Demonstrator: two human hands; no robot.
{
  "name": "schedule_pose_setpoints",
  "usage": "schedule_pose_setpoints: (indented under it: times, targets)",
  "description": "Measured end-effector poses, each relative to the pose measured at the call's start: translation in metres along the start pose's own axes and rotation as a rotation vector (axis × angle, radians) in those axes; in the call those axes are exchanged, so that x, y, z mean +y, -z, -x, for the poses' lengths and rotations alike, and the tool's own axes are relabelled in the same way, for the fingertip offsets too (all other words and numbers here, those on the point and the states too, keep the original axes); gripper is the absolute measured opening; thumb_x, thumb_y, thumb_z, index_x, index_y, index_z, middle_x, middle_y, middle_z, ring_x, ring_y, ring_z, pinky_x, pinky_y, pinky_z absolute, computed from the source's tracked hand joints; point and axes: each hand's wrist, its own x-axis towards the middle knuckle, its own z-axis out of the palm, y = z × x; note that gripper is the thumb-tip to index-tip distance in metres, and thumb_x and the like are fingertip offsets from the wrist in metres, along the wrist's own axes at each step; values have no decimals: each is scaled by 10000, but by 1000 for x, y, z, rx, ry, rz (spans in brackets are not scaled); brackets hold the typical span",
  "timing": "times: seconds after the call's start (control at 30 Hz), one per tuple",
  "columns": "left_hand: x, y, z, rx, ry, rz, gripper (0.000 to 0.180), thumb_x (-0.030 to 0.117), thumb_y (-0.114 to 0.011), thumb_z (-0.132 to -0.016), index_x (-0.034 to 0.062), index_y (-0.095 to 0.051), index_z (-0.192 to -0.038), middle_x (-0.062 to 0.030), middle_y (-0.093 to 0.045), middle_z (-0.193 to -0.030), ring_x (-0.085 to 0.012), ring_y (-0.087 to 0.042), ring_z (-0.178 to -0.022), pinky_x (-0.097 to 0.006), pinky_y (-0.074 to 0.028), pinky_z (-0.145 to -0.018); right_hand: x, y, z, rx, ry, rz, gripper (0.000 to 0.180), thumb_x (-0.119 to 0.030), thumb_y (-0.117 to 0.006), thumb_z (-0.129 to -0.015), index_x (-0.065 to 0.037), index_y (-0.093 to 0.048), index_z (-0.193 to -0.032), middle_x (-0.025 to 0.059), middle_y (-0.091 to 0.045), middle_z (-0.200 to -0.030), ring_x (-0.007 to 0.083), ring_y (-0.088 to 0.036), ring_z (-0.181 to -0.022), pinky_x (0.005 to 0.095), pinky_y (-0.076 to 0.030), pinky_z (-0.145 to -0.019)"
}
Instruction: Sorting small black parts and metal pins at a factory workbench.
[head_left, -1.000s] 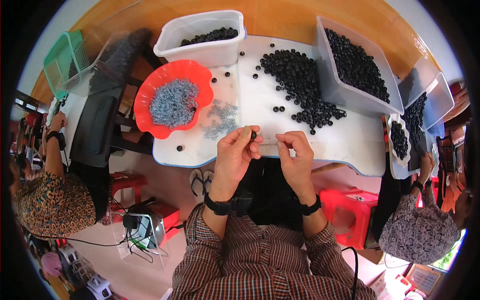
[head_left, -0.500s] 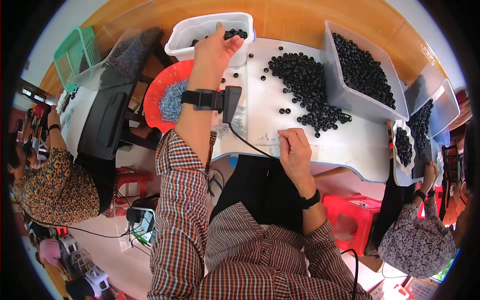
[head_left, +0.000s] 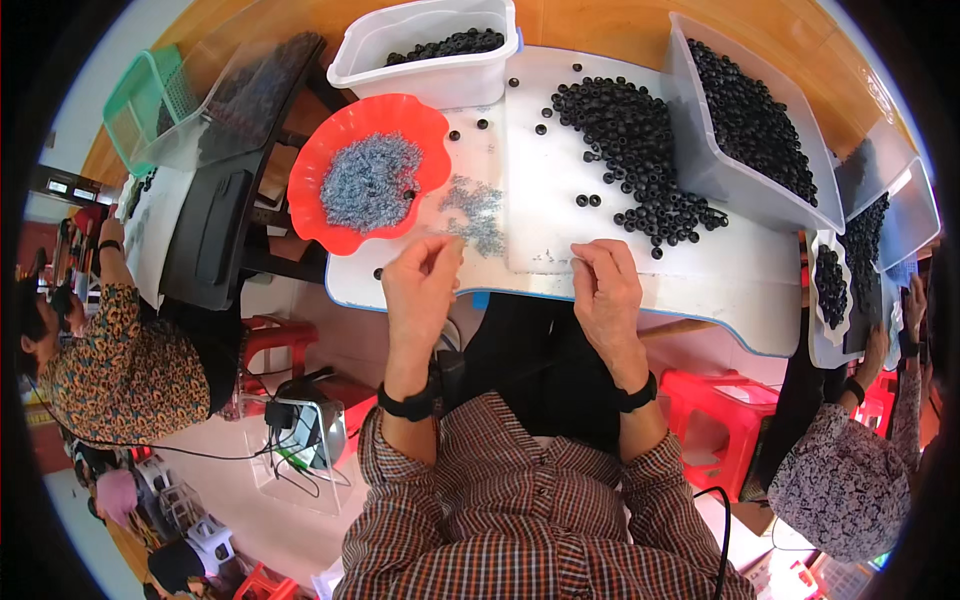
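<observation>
My left hand is above the table's front edge, near the red bowl, its fingers curled together. Facing it from the right is my right hand, its thumb and fingers pinched at the edge of the white board. Anything in either hand is hidden or too small to name. The scalloped red bowl holds a heap of small blue-grey wiry pieces, and more of them lie scattered on the tabletop. Beyond my right hand spreads a pile of black, round, bead-like parts.
A white bin with black parts stands at the back left. A clear tub of black parts is at the right. Co-workers sit on the left and right. Red stools stand on the floor.
My left hand has come back from over the white bin to the table's front edge, its fingers now curled. My right hand stays pinched near the edge. The view has shifted slightly.
</observation>
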Motion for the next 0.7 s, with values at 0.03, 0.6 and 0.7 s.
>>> schedule_pose_setpoints:
  times: [0.03,0.6,0.7]
  targets:
    - [-13,1,4,6,3,0,164,133,-659,-897,-29,-676,-908,-22,-622,-712,-68,-534,-563,-233,-427,-498,-2,-1,1,9,-1,2,151,67,-645,-773,-11,-649,-903,118,-582,-916,280,-600,-807,354,-499,-682]
    - [-41,-16,-9,261,-527,-692,210,119,-726,-781,53,-683,-976,-138,-582,-816,-308,-615,-660,-402,-493,-582,-29,-20,7,-27,52,31,141,69,-665,-742,3,-657,-866,114,-586,-892,285,-586,-810,361,-497,-688]
    - [-40,-16,-10,256,-528,-684,211,139,-720,-787,72,-669,-980,-143,-577,-853,-349,-615,-685,-432,-496,-587,-29,-20,7,-29,55,39,143,69,-666,-741,4,-656,-868,112,-586,-892,287,-582,-814,365,-496,-689]
